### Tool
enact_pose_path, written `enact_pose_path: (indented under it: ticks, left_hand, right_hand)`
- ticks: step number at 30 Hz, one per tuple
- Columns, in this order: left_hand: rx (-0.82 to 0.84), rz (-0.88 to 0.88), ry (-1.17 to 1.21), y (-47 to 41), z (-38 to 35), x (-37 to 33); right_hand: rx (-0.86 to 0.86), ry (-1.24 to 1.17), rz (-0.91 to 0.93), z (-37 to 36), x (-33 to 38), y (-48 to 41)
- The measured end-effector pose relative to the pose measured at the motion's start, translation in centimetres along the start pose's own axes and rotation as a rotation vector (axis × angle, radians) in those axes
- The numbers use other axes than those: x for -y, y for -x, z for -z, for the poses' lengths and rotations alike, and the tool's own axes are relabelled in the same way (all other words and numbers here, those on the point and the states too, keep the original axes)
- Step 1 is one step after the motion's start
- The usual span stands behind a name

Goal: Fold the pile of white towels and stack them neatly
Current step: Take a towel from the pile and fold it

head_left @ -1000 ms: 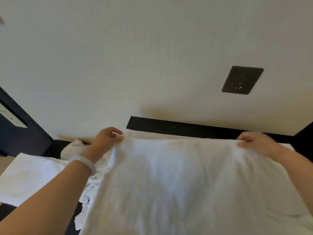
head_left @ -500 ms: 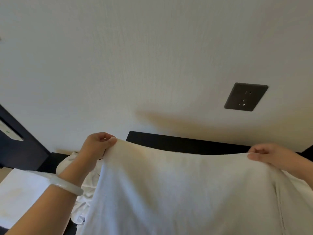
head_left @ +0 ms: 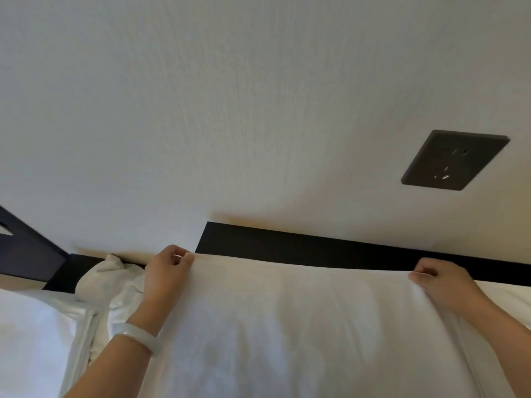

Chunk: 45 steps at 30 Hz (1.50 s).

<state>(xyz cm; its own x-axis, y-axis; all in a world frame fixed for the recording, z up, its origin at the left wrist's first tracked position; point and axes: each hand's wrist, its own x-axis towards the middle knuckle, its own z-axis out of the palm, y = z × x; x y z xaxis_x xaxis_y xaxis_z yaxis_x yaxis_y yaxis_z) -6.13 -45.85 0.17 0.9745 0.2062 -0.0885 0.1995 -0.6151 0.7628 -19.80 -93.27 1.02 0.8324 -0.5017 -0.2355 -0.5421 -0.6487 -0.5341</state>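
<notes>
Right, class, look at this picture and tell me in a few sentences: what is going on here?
A person is holding a white towel spread wide by its top edge. The left hand pinches one corner and the right hand pinches the other, in front of a pale wall. To the left of the spread towel, a heap of crumpled towels lies not yet folded.

A white towel [head_left: 301,326] hangs spread wide, beside crumpled towels [head_left: 112,285] at left.

Head-worn view, close, facing wall [head_left: 258,110] above towel [head_left: 287,326].
</notes>
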Motion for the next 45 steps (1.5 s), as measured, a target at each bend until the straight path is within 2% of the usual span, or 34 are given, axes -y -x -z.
enact_pose_path:
  ticks: [3, 5, 7, 8, 9, 10, 12, 13, 15, 17, 19, 20, 22, 24, 25, 26, 28, 31, 32, 34, 36, 38, 41, 45]
  left_hand:
    - [-0.042, -0.063, -0.093, 0.3, -0.5, -0.3]
    - [-0.042, -0.071, -0.121, 0.5, -0.8, -0.5]
    - [-0.023, -0.026, -0.115, 0.4, -0.8, -0.7]
    - [-0.013, 0.002, -0.112, 0.4, -0.9, -0.9]
    - [-0.006, 0.018, -0.120, 0.3, -0.9, -1.0]
    - [-0.002, 0.023, -0.135, 0.3, -0.9, -1.1]
    - [-0.001, 0.027, -0.151, 0.2, -1.0, -1.1]
    - [-0.001, 0.030, -0.155, 0.1, -0.9, -1.1]
    - [0.010, 0.037, -0.154, 0.1, -0.9, -1.0]
    - [0.008, 0.039, -0.144, 0.1, -1.0, -1.1]
    - [-0.004, 0.009, -0.183, 0.5, -1.3, -1.2]
    - [-0.015, -0.012, -0.200, 0.7, -1.5, -1.1]
    - [-0.035, -0.043, -0.212, 1.1, -1.7, -1.1]
    - [-0.054, -0.069, -0.226, 1.5, -1.7, -1.1]
    - [-0.055, -0.089, -0.238, 1.6, -1.6, -1.0]
    - [-0.046, -0.113, -0.252, 1.6, -1.5, -0.8]
    - [-0.005, -0.141, -0.274, 1.5, -1.2, -0.5]
    - [0.029, -0.066, -0.235, 1.2, -0.8, -0.1]
    - [0.032, -0.040, -0.218, 1.0, -0.9, 0.0]
    - [0.026, -0.006, -0.144, 0.8, -1.0, 0.2]
    - [0.033, 0.010, -0.020, 0.6, -0.5, 0.6]
    - [0.066, 0.047, 0.063, 0.7, 0.7, 1.2]
    - [0.135, 0.109, 0.068, 1.9, 2.9, 2.5]
    - [0.200, 0.170, 0.033, 5.9, 5.0, 4.1]
  right_hand:
    - [0.002, 0.103, -0.061, -0.1, 0.9, -0.4]
    - [-0.022, 0.306, -0.094, -0.2, 2.4, 0.4]
    - [-0.216, 0.611, 0.016, -1.1, 4.2, 1.8]
    - [-0.298, 0.638, 0.116, -2.4, 5.2, 2.6]
    - [-0.359, 0.560, 0.239, -4.2, 6.5, 3.8]
    - [-0.342, 0.432, 0.378, -6.3, 7.7, 5.0]
    - [-0.131, 0.406, 0.602, -10.4, 9.4, 6.9]
    - [-0.037, 0.472, 0.616, -11.7, 9.4, 7.5]
    - [0.032, 0.517, 0.443, -12.0, 8.5, 8.3]
    - [-0.002, 0.531, 0.254, -11.0, 8.1, 8.3]
    - [-0.012, 0.569, 0.171, -10.8, 10.0, 8.3]
    - [-0.020, 0.562, 0.207, -11.4, 11.8, 8.4]
    - [-0.071, 0.447, 0.435, -13.5, 15.6, 8.8]
    - [-0.008, 0.431, 0.697, -16.5, 18.2, 9.2]
    - [0.054, 0.468, 0.752, -17.9, 18.6, 9.4]
    - [0.081, 0.506, 0.752, -18.7, 18.7, 9.3]
    - [0.075, 0.528, 0.638, -19.4, 18.0, 9.0]
    - [-0.046, 0.532, 0.508, -18.6, 18.8, 8.7]
    - [-0.048, 0.513, 0.538, -18.8, 19.9, 8.6]
    - [-0.025, 0.347, 0.731, -19.9, 22.7, 8.9]
    - [0.170, 0.157, 0.868, -21.7, 25.2, 9.2]
    - [0.261, 0.192, 0.933, -23.7, 26.2, 9.3]
    - [0.158, 0.304, 0.965, -25.2, 26.3, 8.9]
    - [0.191, 0.394, 0.969, -25.2, 26.2, 8.7]
